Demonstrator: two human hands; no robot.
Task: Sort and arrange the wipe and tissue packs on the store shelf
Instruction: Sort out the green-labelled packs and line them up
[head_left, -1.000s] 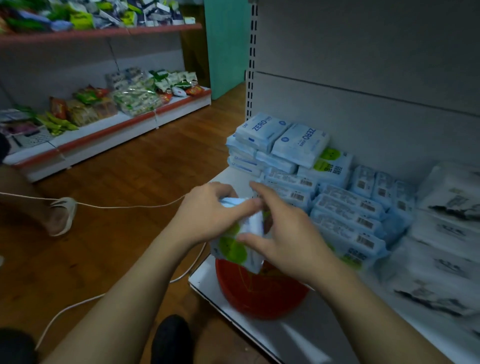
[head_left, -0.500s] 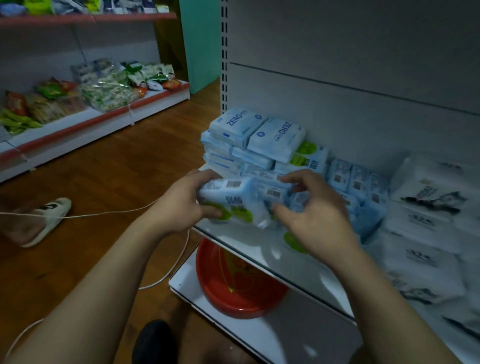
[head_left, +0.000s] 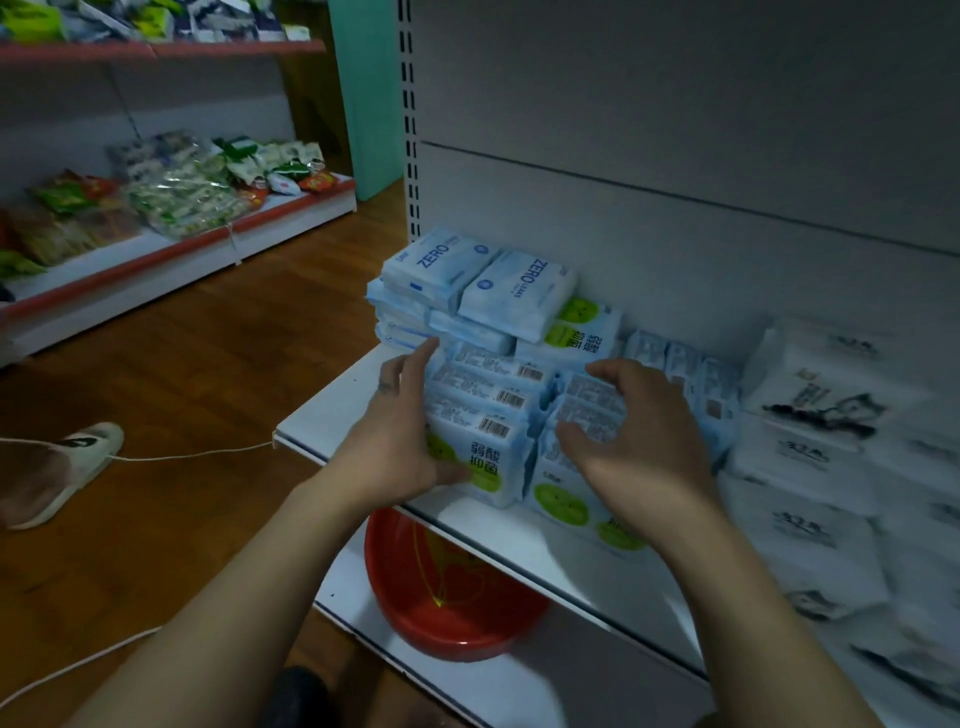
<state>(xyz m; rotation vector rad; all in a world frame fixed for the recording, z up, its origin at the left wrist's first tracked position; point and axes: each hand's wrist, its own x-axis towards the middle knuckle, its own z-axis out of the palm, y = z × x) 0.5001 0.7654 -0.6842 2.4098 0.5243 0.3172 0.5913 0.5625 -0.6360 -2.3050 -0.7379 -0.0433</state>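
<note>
Both hands are at the blue wipe packs standing on edge on the white shelf (head_left: 332, 410). The left hand (head_left: 400, 441) lies with straight fingers flat against the outer side of the left row of packs (head_left: 488, 387), its fingertips reaching toward the ZERO packs (head_left: 467, 280) stacked just beyond it, while its thumb rests across the green-dotted face of the front pack (head_left: 485, 460). The right hand (head_left: 641, 441) is spread with bent, parted fingers over the top of the right row of packs (head_left: 589, 397), thumb touching a pack's upper edge; it is not closed round any single pack. The two rows stand side by side between the hands, touching each other. Just right of the right hand more blue packs (head_left: 680, 364) stand against the back panel, and further right lie white tissue packs (head_left: 810, 410) with dark ink print, partly blurred. Below both hands a red basin (head_left: 447, 603) sits on the bottom shelf. Well to the left of the left hand a white cord (head_left: 197, 455) runs across the wooden floor (head_left: 208, 374) to a foot in a slipper (head_left: 67, 467).
</note>
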